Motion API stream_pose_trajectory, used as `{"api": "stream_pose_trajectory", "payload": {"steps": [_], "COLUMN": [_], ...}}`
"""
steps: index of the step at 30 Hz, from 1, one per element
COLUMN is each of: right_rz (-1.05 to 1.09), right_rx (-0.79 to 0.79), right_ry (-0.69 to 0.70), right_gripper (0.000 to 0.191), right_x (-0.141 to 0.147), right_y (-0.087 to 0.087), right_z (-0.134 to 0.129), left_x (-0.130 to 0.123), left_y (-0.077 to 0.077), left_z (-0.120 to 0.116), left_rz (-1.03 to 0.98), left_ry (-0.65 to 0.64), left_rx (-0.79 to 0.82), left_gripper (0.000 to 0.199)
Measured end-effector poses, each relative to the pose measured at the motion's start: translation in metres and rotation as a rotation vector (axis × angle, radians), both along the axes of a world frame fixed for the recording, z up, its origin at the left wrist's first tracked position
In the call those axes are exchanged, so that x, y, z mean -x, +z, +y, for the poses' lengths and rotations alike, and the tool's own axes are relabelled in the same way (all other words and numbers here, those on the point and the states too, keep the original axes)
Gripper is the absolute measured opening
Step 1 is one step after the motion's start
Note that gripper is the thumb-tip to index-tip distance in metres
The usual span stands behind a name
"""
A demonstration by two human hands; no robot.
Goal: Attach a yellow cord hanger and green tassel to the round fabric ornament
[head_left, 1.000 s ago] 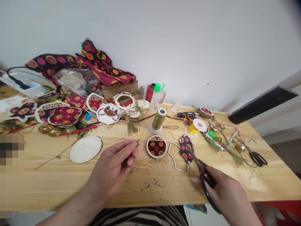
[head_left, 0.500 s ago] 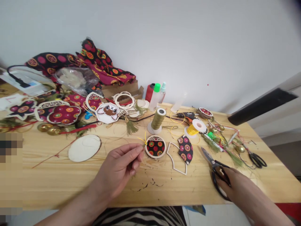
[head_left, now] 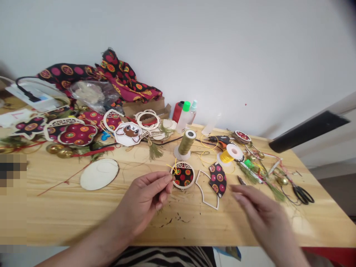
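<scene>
looking through the head view from my distant seat, i find the yellow cord [head_left: 175, 168] at the fingertips of the left hand [head_left: 151, 189], its loose ends poking up in front of the left edge of the round ornament [head_left: 184, 178]. that hand's thumb and forefinger pinch the base of the cord, which the grip partly hides. i judge the cord next to weightless, soft and limp, so it should give under pressure rather than break; a pinch close to where the strands gather should steer it best, since the free ends would simply flop. the ornament lies flat on the table [head_left: 111, 218], its pale rim looking stiff, thin and light; the plain outer edge seems the place to hold, sparing the fine lattice at the top, which looks fragile. the right hand [head_left: 256, 207] is blurred, near the fan-shaped cloth [head_left: 217, 180]; i see nothing between its fingers and cannot tell whether their tips meet. the cloth looks light and lies over part of a thin frame [head_left: 210, 205], whose narrow strips i judge easy to snap, best lifted by a corner.
</scene>
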State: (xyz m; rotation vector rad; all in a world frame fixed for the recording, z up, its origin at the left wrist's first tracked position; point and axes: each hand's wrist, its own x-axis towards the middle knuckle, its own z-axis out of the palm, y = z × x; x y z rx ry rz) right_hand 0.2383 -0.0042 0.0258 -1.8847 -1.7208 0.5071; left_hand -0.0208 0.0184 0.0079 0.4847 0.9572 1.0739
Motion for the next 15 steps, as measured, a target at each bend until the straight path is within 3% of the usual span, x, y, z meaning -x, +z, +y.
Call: {"api": "stream_pose_trajectory", "payload": {"steps": [4, 7, 9, 11, 15], "right_rz": [0.693, 0.951, 0.987, 0.92, 0.629], "right_rx": [0.255, 0.416, 0.451, 0.381, -0.009], "right_ry": [0.277, 0.362, 0.359, 0.321, 0.338], "right_gripper": [0.041, 0.037, 0.022, 0.009, 0.016], "right_x": [0.079, 0.111, 0.118, 0.119, 0.116], "right_y": [-0.013, -0.022, -0.025, -0.028, -0.034], "right_z": [0.004, 0.01, 0.011, 0.009, 0.0], "left_x": [-0.002, 0.0, 0.003, 0.004, 0.005], "left_y": [0.002, 0.002, 0.001, 0.0, -0.004], "left_z": [-0.002, -0.004, -0.004, -0.004, -0.002], "left_rz": [0.006, 0.011, 0.01, 0.011, 0.032], "left_ry": [-0.015, -0.014, 0.001, 0.012, 0.008], "left_rx": [-0.027, -0.064, -0.068, -0.058, -0.045], "left_gripper": [0.014, 0.019, 0.019, 0.016, 0.014]}}
